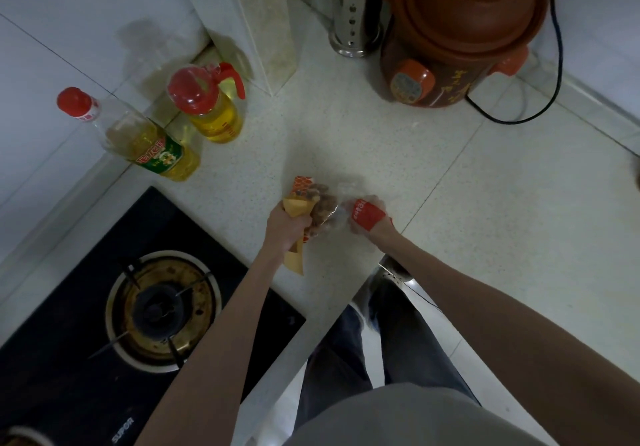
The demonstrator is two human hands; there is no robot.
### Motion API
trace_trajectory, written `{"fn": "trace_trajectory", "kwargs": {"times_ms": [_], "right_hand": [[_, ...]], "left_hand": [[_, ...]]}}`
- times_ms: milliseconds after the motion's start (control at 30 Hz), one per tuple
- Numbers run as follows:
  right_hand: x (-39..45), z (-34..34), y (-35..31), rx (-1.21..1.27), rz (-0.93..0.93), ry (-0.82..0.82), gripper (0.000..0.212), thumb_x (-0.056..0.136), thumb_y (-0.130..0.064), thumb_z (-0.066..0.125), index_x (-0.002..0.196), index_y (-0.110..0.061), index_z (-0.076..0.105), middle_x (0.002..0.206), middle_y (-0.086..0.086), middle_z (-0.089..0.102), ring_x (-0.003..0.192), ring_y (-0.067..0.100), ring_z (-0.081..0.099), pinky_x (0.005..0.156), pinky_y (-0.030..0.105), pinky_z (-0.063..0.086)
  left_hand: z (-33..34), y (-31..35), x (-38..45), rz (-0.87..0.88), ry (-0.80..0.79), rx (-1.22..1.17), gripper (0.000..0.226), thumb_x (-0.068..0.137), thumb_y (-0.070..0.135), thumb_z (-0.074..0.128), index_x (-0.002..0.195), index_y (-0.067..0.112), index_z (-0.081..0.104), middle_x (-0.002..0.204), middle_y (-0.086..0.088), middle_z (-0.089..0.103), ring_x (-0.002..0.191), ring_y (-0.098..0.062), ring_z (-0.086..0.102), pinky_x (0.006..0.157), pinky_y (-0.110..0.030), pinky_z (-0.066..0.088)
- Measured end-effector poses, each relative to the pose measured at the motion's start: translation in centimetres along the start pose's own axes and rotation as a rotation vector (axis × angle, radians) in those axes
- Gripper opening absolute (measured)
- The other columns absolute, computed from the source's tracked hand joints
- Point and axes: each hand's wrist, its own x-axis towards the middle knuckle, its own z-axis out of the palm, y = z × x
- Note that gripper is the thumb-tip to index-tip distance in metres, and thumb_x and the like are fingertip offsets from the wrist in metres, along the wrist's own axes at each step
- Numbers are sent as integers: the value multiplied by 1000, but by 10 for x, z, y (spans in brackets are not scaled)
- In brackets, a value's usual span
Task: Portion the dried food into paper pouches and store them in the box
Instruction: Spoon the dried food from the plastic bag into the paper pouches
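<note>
Hands [287, 227] [367, 218] grip paper pouch [294, 208], crinkled bag [329, 213].

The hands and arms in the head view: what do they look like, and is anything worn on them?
Both forearms are bare up to the frame edge; no sleeves, watch or bracelet show. The left hand wears no glove or ring that I can see. The right hand is partly covered by something red with white markings; whether that is worn or only packaging, I cannot tell.
</note>
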Motion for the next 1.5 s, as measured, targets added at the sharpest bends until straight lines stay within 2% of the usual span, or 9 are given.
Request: {"fn": "trace_trajectory", "kwargs": {"times_ms": [133, 233, 400, 567, 700, 800, 1200, 1367, 1500], "right_hand": [[1, -1, -1, 245, -127, 107, 27, 80, 23, 55, 106, 27, 50, 74, 10, 50, 53, 19, 44, 52, 30, 36], [-3, -5, 5, 218, -101, 82, 32, 82, 19, 57, 112, 10, 52, 51, -3, 57, 47, 7, 53, 48, 16, 43], [-11, -15, 6, 209, -289, 152, 31, 73, 24, 63, 96, 5, 62, 72, -10, 58, 65, 7, 55, 51, 12, 47], [-10, -26, 5, 106, -70, 163, 26, 83, 7, 62, 107, -3, 57, 88, 6, 55, 74, 16, 53, 54, 22, 48], [-4, -33, 8, 66, -4, 244, 16, 88, 5, 49, 89, 2, 65, 68, 8, 57, 47, 8, 52, 39, 19, 40], [-7, -43, 17, 143, 9, 257, 27, 88, 5, 47, 102, -6, 66, 59, 3, 57, 31, 0, 48, 34, 15, 38], [-18, -96, 71, 301, 81, 340, 19, 91, 1, 49, 88, 0, 68, 37, -8, 46, 32, 10, 44, 40, 23, 41], [-33, -121, 86, 309, 99, 397, 19, 89, 1, 49, 89, 1, 69, 35, -8, 45, 31, 12, 42, 41, 23, 39], [-51, -142, 82, 318, 95, 433, 21, 88, 1, 49, 89, 1, 70, 42, 1, 45, 36, 16, 40, 45, 27, 38]], "left_hand": [[-8, -6, 0, -13, 19, -35, 23, 77, 4, 64, 98, 15, 64, 84, 3, 66, 75, -14, 63, 58, -23, 49], [-7, -8, -1, -10, 24, -58, 23, 78, 3, 63, 97, 17, 61, 81, 6, 63, 70, -7, 60, 48, -16, 48], [-6, -13, 2, -21, 48, -46, 23, 78, 5, 65, 95, 19, 59, 83, 6, 61, 74, -9, 58, 56, -21, 43], [-9, -16, 4, -46, 59, -53, 22, 75, 5, 66, 93, 17, 62, 83, 2, 65, 74, -15, 63, 52, -23, 47], [-9, -16, 5, -43, 68, -46, 23, 74, 6, 66, 92, 20, 61, 84, 3, 64, 73, -12, 62, 50, -21, 45], [-7, -16, 6, -41, 75, -28, 22, 74, 6, 67, 86, 23, 59, 83, 3, 63, 73, -12, 61, 53, -24, 45], [-4, -15, 6, -60, 148, 129, 45, 78, 8, 68, 121, 5, 55, 107, -11, 59, 99, -31, 60, 79, -41, 52], [1, -7, -4, 10, 190, 129, 47, 73, 6, 70, 116, 5, 52, 108, -13, 59, 85, -25, 63, 50, -25, 50], [4, 0, -17, 44, 239, 214, 59, 69, 6, 73, 123, 1, 48, 127, -21, 42, 109, -38, 53, 88, -50, 53]]}}
